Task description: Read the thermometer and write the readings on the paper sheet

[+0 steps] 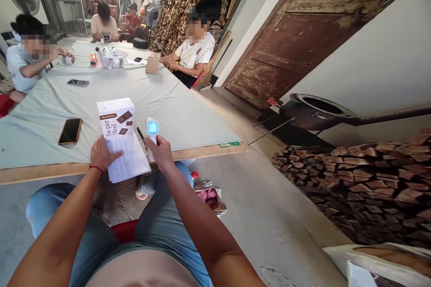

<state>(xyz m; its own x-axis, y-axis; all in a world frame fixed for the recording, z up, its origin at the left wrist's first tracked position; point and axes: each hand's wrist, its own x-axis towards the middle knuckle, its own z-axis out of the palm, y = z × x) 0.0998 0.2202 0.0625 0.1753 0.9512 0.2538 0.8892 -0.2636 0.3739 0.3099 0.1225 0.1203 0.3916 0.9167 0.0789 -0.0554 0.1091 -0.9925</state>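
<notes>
"Su-per Meal" stands in dark letters on the white box [116,119], turned sideways in two lines. Above it, a brown band carries small white lettering that looks like "NutriMaxion", though the exact spelling is uncertain. Rows of fine writing cover the sheet [117,161], too small to read. The white device [152,132] has a lit blue screen without legible digits. Print on the green label [230,144] at the edge of the surface [188,119] is unreadable.

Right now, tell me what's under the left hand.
The left hand has its thumb across the paper, with writing showing around it. Whatever the thumb and palm cover directly cannot be seen.
</notes>
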